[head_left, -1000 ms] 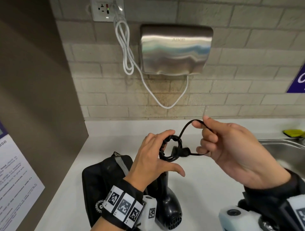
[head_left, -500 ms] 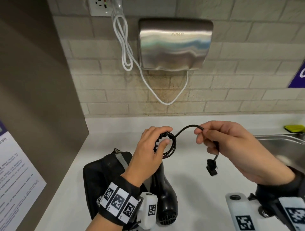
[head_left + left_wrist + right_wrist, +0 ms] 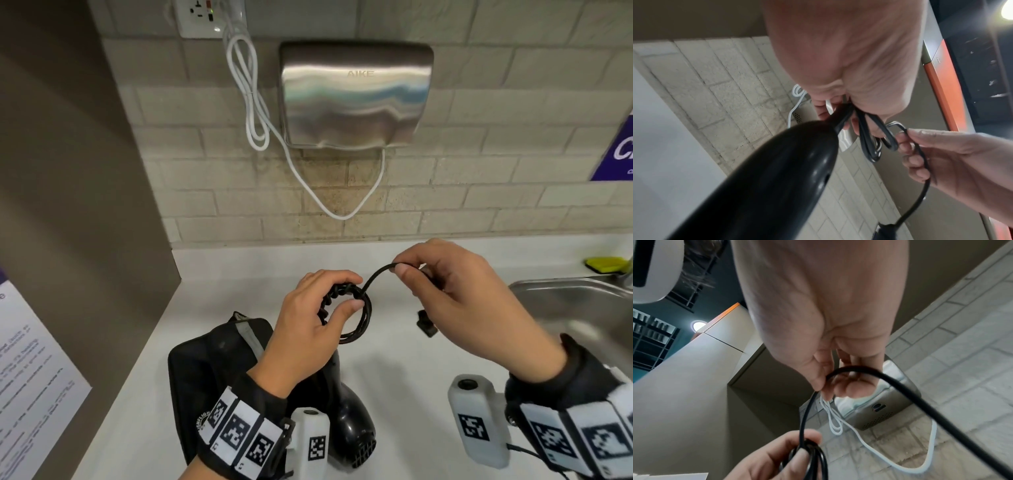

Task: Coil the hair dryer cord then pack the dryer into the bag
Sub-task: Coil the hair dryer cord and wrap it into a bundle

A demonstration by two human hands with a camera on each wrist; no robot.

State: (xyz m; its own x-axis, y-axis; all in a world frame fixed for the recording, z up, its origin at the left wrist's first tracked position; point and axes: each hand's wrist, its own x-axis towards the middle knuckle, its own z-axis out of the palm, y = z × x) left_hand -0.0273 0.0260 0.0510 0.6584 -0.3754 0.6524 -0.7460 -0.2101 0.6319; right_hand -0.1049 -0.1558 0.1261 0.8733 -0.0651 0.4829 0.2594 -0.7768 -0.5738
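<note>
Right hand, pinching cord w/ plug now dangling, starts another wrap; left hand grips coil—coiling nearly done.

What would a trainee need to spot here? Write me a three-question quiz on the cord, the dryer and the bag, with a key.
1. True or false: the hair dryer is already inside the bag.
2. Which hand holds the finished loops of the black cord?
A. left hand
B. right hand
C. neither
3. Fill in: the plug hangs below the ____ hand, above the counter.

Key
1. False; it hangs from its cord beside the bag.
2. A; the right hand pinches the loose end.
3. right
</note>
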